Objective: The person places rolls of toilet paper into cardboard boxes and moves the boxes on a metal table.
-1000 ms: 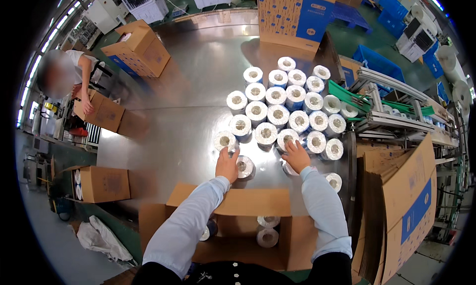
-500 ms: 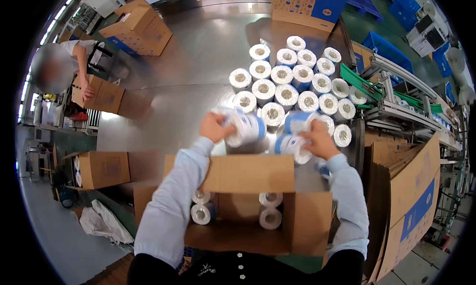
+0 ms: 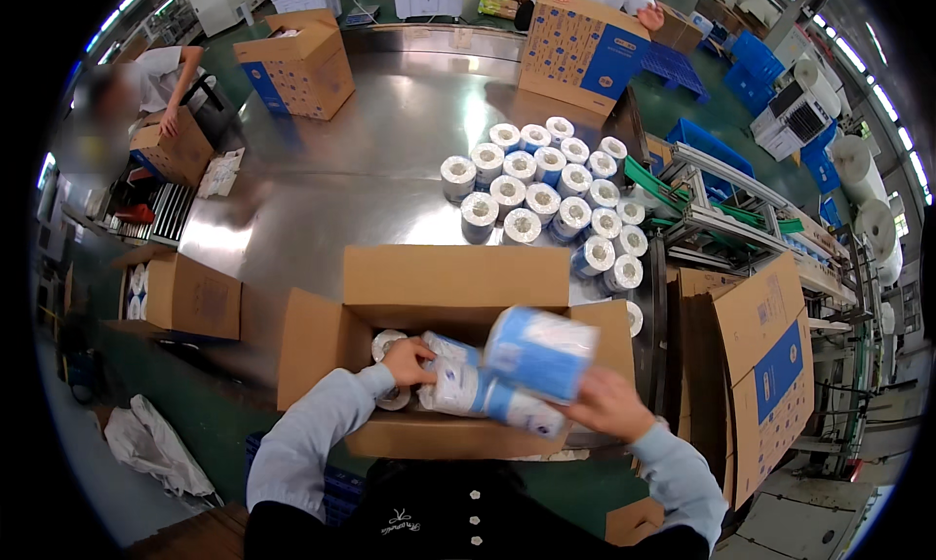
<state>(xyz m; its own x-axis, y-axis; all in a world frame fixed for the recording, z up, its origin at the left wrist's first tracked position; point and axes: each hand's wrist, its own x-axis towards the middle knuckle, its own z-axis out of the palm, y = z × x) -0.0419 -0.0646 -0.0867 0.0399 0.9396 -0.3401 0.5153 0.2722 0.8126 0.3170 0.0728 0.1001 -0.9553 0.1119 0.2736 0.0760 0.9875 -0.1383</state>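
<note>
An open cardboard box point(image 3: 453, 275) stands right in front of me with its flaps spread. My left hand point(image 3: 408, 362) is closed on wrapped toilet rolls point(image 3: 453, 386) at the box's opening. My right hand point(image 3: 609, 404) grips two more rolls, a blurred blue-and-white roll point(image 3: 541, 353) on top and a lower roll point(image 3: 526, 410), over the box's right half. The ends of the two hands' rolls meet near the middle. Inside the box at the left, a standing roll point(image 3: 388, 344) shows beside my left hand; the rolls in my hands hide much of the interior.
Several upright rolls point(image 3: 542, 200) crowd the metal table point(image 3: 322, 180) beyond the box. Flattened cartons point(image 3: 765, 365) lean at the right, below a conveyor point(image 3: 721, 209). Other cartons stand at the left and back, with a person at the left and another behind the far printed carton point(image 3: 585, 53).
Both hands have come back from the table to the open box, carrying the rolls. The view has shifted, and a second person now shows behind the far carton.
</note>
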